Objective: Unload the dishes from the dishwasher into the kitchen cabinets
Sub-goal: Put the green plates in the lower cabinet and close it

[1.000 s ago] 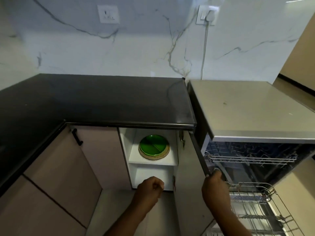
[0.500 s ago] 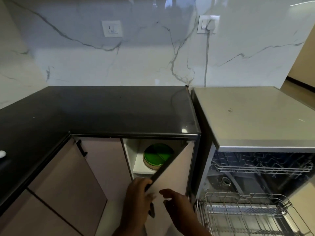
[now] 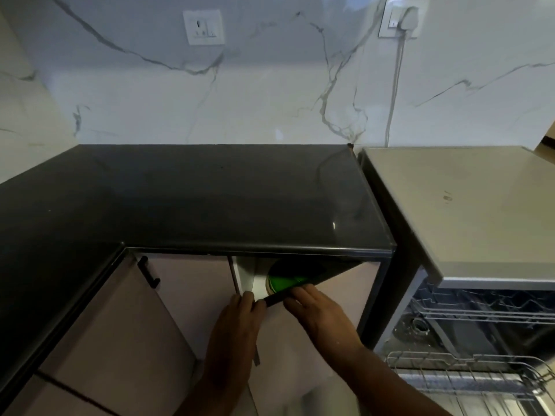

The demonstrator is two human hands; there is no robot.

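Observation:
The pink cabinet door (image 3: 345, 283) under the black countertop (image 3: 210, 199) stands only slightly ajar. Through the narrow gap a green plate (image 3: 285, 280) shows on the white shelf inside. My left hand (image 3: 237, 325) is at the door's free edge with its fingertips curled round it. My right hand (image 3: 318, 313) lies flat against the door's front, fingers straight, near its top edge. The dishwasher (image 3: 465, 211) stands open on the right; its upper rack (image 3: 480, 313) and the pulled-out lower rack (image 3: 468, 382) show no dishes in the visible part.
A closed pink cabinet door with a black handle (image 3: 148, 271) is to the left, in the corner of the L-shaped counter. A marble wall with a socket (image 3: 204, 27) and a plugged-in cable (image 3: 401, 22) rises behind. The lower rack juts out near my right forearm.
The cabinet door has swung further towards shut, leaving only a sliver of the green plate visible. Both hands moved up with it, and my view shifted closer and higher.

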